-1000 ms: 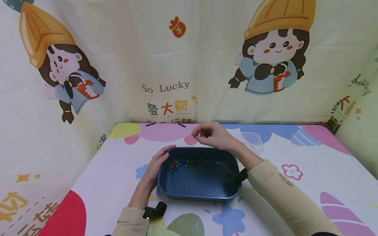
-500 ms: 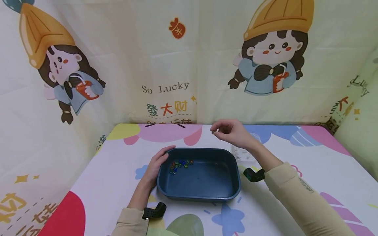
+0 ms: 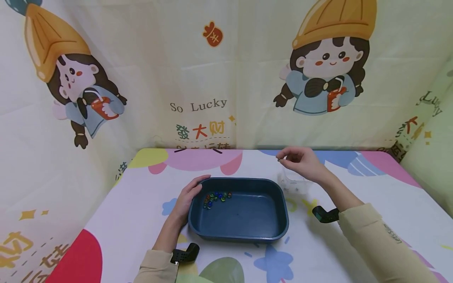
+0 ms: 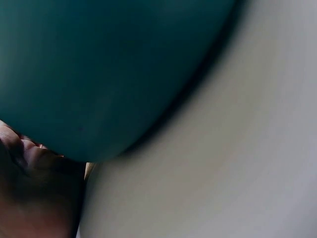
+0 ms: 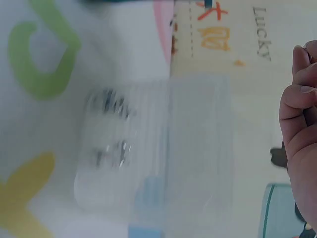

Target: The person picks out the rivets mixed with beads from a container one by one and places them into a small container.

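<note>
A dark blue rectangular tray [image 3: 247, 214] stands on the table, with several coloured glass marbles [image 3: 216, 196] gathered in its far left part. My left hand [image 3: 187, 198] holds the tray's left end, thumb at the rim; close up, the left wrist view shows mostly teal tray wall [image 4: 99, 74]. Thumb and forefinger of my right hand [image 3: 302, 163] pinch a tiny dark object [image 3: 278, 159], too small to identify. Beneath and just nearer than that hand is a clear plastic box [image 3: 295, 184]. Small dark, shiny pieces [image 5: 116, 104] lie in it, blurred in the right wrist view.
A patterned cloth [image 3: 116, 204] covers the table. Behind its far edge hangs a cream curtain [image 3: 255, 98] with cartoon prints. Black wrist devices [image 3: 325, 214] sit on both forearms.
My right hand has moved rightward from above the tray's far edge to over the clear box, still pinching the tiny dark object. My left hand, the tray and the marbles have stayed put.
</note>
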Available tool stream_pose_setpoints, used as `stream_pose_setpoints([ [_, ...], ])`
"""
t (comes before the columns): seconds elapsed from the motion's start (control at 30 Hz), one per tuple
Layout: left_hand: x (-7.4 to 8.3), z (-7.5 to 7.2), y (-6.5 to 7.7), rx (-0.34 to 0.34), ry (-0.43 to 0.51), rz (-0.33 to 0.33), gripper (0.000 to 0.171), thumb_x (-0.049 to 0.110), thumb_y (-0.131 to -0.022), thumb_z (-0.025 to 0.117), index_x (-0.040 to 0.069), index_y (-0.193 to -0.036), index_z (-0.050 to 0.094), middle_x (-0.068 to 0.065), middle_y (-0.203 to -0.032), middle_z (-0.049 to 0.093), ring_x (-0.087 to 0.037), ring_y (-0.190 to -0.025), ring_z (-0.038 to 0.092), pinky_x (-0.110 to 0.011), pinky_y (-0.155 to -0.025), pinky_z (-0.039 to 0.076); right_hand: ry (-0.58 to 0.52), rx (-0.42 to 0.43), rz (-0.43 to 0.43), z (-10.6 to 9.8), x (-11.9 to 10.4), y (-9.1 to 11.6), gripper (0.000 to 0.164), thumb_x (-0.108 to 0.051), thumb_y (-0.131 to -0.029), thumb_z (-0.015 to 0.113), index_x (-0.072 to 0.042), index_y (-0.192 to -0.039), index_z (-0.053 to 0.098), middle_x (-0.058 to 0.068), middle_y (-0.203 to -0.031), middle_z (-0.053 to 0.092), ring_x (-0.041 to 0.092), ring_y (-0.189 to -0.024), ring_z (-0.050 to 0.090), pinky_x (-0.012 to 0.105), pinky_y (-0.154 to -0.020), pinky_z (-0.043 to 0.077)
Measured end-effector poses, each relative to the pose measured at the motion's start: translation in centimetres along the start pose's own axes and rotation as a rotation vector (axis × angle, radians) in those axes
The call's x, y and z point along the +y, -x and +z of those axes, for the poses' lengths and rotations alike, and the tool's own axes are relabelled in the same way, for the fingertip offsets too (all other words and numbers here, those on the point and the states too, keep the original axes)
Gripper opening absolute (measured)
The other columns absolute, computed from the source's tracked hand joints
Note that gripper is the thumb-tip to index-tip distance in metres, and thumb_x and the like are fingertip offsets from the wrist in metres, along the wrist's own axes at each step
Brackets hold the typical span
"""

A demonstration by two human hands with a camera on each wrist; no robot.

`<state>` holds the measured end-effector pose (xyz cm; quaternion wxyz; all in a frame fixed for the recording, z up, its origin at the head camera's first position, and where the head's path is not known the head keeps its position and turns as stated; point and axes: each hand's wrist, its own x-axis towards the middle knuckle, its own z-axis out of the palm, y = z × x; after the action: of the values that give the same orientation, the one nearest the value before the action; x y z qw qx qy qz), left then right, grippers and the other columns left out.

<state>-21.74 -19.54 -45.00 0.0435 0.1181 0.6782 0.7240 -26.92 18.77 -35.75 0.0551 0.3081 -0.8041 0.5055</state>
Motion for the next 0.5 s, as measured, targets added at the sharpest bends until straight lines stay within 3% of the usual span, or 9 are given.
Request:
stream_pose_setpoints([
  [0.23,0.0,-0.1,0.1,0.002,-0.014,-0.004,0.044,0.019,-0.109,0.037,0.002,-0.149,0.046,-0.017,-0.149,0.046,-0.033,-0.133,0.045,-0.036,-0.109,0.039,0.058,0.046,0.077,-1.3,1.2,1.3,0.014,0.0,-0.096,0.065,0.004,-0.109,0.07,0.023,-0.096,0.065,0.024,-0.07,0.055,0.025,-0.06,0.048],
  [0.5,0.0,0.1,0.1,0.014,-0.012,-0.006,0.043,0.019,-0.109,0.037,0.002,-0.148,0.047,-0.017,-0.147,0.048,-0.032,-0.132,0.046,-0.036,-0.109,0.039,0.052,0.077,0.104,-2.0,2.2,2.1,0.017,-0.001,-0.096,0.066,0.007,-0.111,0.068,0.017,-0.096,0.067,0.022,-0.071,0.056,0.023,-0.062,0.049],
])
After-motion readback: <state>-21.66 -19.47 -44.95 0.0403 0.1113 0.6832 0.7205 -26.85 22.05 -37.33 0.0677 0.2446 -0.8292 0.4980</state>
